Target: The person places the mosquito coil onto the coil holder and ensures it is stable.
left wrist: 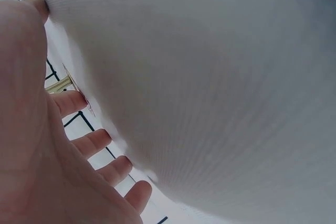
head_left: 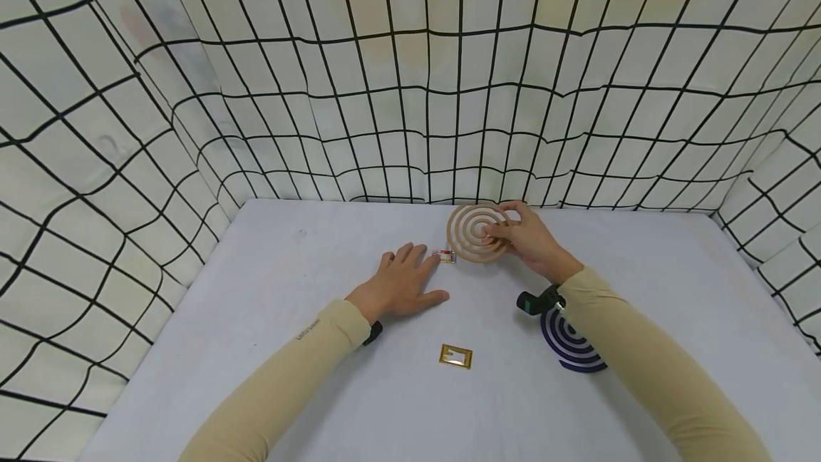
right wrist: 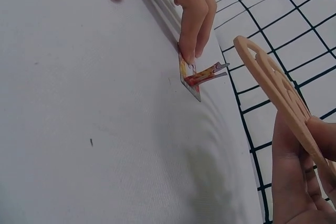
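Observation:
My right hand (head_left: 535,244) pinches a tan mosquito coil (head_left: 479,232) by its right side, thumb on the near face. In the right wrist view the coil (right wrist: 273,85) is tilted up, clear of the table. My left hand (head_left: 400,284) lies over the table with its fingers spread and nearly straight. Its index fingertip presses the base of a small printed metal coil stand (right wrist: 189,82), whose bent-up tab rises from the plate. That stand (head_left: 446,257) sits just left of and below the coil in the head view.
A dark purple mosquito coil (head_left: 571,349) lies flat, partly hidden under the right forearm. Nearer me is a gold metal coil stand (head_left: 445,355) with a cut-out middle. The white table (head_left: 308,405) is bounded at back and sides by black netting (head_left: 398,127) over white cloth.

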Demonstrator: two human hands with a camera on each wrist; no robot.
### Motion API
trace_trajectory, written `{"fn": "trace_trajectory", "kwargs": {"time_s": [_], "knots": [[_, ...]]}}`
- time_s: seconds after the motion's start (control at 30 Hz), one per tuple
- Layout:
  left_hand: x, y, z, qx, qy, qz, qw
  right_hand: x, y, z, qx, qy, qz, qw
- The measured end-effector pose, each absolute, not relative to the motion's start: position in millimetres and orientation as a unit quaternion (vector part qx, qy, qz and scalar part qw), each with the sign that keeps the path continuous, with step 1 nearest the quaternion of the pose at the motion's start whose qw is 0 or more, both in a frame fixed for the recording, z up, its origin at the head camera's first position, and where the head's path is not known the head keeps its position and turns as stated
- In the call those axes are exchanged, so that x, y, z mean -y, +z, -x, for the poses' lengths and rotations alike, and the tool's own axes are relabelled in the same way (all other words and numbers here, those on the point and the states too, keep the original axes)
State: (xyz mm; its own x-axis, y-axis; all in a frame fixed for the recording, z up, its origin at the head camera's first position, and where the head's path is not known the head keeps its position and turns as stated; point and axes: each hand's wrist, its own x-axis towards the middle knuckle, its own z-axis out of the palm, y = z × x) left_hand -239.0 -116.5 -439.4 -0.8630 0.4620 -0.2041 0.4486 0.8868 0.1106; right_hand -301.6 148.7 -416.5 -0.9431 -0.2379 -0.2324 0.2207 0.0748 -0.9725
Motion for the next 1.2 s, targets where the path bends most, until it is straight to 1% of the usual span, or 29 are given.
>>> {"fn": "trace_trajectory", "kwargs": {"time_s": [0.4, 1.2], "knots": [[117, -442, 239, -0.965, 0.029, -0.238, 0.106, -138, -419, 300, -0.714, -0.679, 0.001, 0.171], [118, -438, 237, -0.964, 0.031, -0.239, 0.111, -126, -422, 301, -0.713, -0.677, 0.001, 0.183]]}}
